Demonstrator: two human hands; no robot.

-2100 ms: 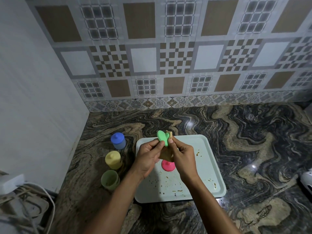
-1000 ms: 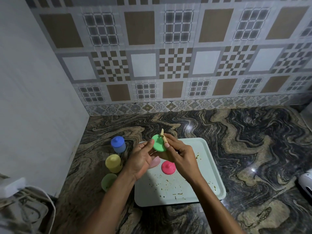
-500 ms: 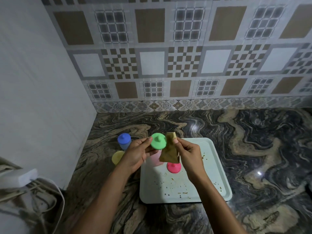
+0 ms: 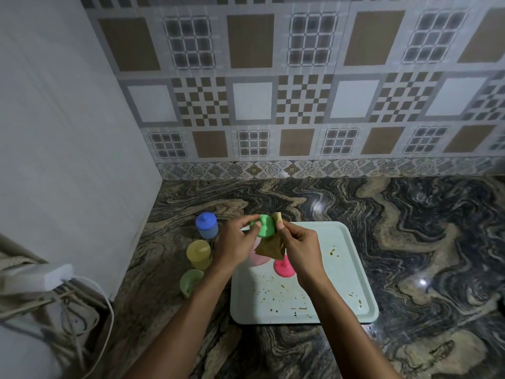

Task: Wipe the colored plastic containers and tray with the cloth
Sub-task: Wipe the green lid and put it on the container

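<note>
My left hand [image 4: 235, 243] holds a green lid [image 4: 264, 226] above the far left corner of the pale tray [image 4: 349, 274]. My right hand [image 4: 299, 246] pinches a brownish cloth [image 4: 270, 246] against the lid's right edge; the cloth hangs down below it. On the tray lie a pink lid [image 4: 284, 267] and a pale pink container [image 4: 258, 259], partly hidden by my hands. Brown crumbs and stains dot the tray. Left of the tray stand a blue lidded container [image 4: 207, 225], a yellow lidded container [image 4: 199, 254] and an open green container [image 4: 191, 281].
The tray sits on a dark marbled counter [image 4: 410, 242] in a corner, with a tiled wall behind and a plain white wall on the left. A white adapter with cables [image 4: 41, 280] lies at the lower left.
The green lid and cloth stay in my hands; the cloth has shifted from over the lid to its right side and now touches its edge. The camera has moved slightly.
</note>
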